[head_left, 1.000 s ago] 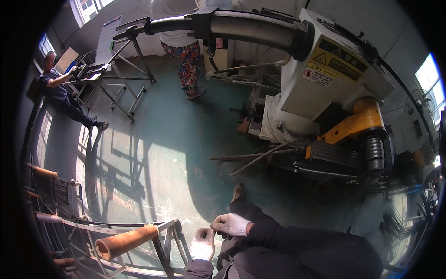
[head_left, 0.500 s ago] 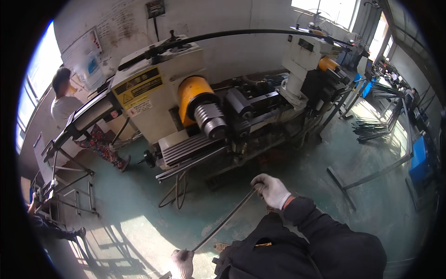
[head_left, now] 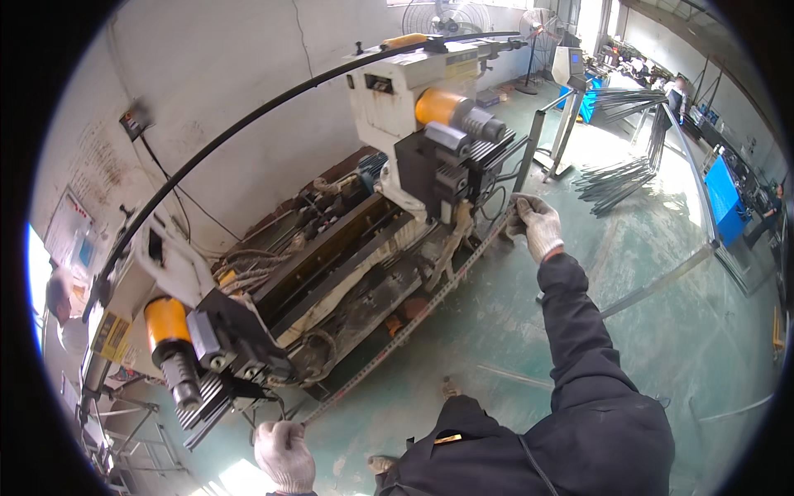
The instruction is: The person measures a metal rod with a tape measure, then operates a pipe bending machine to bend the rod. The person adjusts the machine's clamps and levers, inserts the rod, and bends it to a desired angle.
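Observation:
A long thin metal bar (head_left: 405,332) slants across the front of a machine, lighter marks running along its length. My right hand (head_left: 536,225), in a white knit glove, is closed round its far right end, beside the right machine head. At the near left end my gloved left hand (head_left: 284,456) is closed on the bar, its fingertips partly hidden. Close to that hand is the machine's left head, with a yellow cylinder (head_left: 168,322) and a ribbed steel spindle (head_left: 180,376). The right head (head_left: 393,99) carries a matching yellow cylinder (head_left: 440,107).
A black curved hose (head_left: 273,103) arches over the machine. Bundles of dark bars (head_left: 616,180) lie on a metal rack at right, by a blue panel (head_left: 721,198). A control box (head_left: 567,66) stands on a post behind. At the far left edge is another person (head_left: 70,318).
My view has swung toward the right end of the machine. My right hand has reached farther out and my hands are wider apart, with the bar still between them.

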`<control>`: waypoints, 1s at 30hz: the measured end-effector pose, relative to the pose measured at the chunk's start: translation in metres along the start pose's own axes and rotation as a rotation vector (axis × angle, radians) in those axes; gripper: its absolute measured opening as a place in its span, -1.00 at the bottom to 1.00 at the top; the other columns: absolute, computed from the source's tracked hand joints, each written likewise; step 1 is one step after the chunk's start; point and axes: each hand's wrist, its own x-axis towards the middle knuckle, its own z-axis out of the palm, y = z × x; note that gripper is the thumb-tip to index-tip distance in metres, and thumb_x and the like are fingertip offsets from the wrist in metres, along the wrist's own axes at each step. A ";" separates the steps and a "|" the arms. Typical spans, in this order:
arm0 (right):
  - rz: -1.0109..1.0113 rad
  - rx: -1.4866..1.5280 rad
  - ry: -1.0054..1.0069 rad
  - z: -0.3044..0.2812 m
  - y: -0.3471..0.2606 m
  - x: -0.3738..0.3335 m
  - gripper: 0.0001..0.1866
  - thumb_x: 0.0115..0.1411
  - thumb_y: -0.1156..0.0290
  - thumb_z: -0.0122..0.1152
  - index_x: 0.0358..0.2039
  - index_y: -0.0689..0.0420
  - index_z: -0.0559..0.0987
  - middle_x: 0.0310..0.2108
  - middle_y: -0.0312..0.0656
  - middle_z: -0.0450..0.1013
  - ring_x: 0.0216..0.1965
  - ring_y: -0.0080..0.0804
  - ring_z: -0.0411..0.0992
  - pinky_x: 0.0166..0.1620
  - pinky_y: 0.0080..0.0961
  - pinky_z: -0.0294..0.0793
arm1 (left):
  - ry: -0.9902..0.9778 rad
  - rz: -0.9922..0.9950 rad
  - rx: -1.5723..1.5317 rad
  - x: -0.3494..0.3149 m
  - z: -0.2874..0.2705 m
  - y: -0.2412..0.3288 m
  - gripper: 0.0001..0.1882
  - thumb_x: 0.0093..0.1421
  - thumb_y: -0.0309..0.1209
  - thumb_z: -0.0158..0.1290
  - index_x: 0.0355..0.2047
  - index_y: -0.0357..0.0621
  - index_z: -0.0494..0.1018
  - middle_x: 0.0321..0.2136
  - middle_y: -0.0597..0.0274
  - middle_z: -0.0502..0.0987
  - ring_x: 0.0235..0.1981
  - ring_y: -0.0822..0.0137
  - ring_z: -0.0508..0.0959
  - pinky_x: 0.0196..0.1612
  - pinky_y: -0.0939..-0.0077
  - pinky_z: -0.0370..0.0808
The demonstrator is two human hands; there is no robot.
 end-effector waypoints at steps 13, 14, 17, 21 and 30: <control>-0.031 0.233 0.104 0.012 0.026 0.240 -0.76 0.55 0.32 0.49 0.09 0.18 0.77 -0.20 -0.23 0.76 -0.31 -0.40 0.72 -0.23 -0.37 0.81 | 0.200 0.167 0.088 0.174 0.033 0.158 -0.89 0.23 -0.58 0.36 -0.34 -0.16 0.62 -0.33 0.08 0.57 -0.23 -0.05 0.61 -0.11 0.07 0.54; -0.027 0.256 0.117 0.016 0.031 0.248 -0.76 0.55 0.33 0.49 0.09 0.18 0.77 -0.20 -0.23 0.76 -0.31 -0.40 0.72 -0.22 -0.37 0.81 | 0.202 0.161 0.098 0.178 0.036 0.162 -0.89 0.21 -0.58 0.37 -0.35 -0.15 0.63 -0.34 0.08 0.58 -0.24 -0.06 0.62 -0.11 0.07 0.54; -0.016 0.319 0.135 0.024 0.044 0.261 -0.79 0.55 0.36 0.48 0.08 0.17 0.77 -0.19 -0.23 0.76 -0.30 -0.40 0.72 -0.20 -0.37 0.82 | 0.196 0.142 0.115 0.186 0.044 0.167 -0.89 0.19 -0.57 0.37 -0.36 -0.15 0.64 -0.35 0.08 0.58 -0.25 -0.06 0.62 -0.12 0.08 0.55; -0.039 0.382 0.133 0.028 0.051 0.267 -0.81 0.56 0.37 0.47 0.06 0.17 0.77 -0.18 -0.24 0.76 -0.31 -0.44 0.71 -0.19 -0.41 0.80 | 0.195 0.123 0.079 0.193 0.049 0.165 -0.89 0.19 -0.58 0.37 -0.35 -0.15 0.64 -0.36 0.07 0.57 -0.24 -0.06 0.62 -0.11 0.08 0.55; -0.061 0.342 0.170 0.038 0.034 0.259 -0.81 0.54 0.36 0.50 0.05 0.15 0.79 -0.16 -0.30 0.76 -0.30 -0.51 0.69 -0.19 -0.48 0.75 | 0.158 0.093 0.058 0.199 0.055 0.152 -0.90 0.20 -0.58 0.35 -0.34 -0.15 0.64 -0.34 0.08 0.58 -0.23 -0.05 0.62 -0.09 0.09 0.55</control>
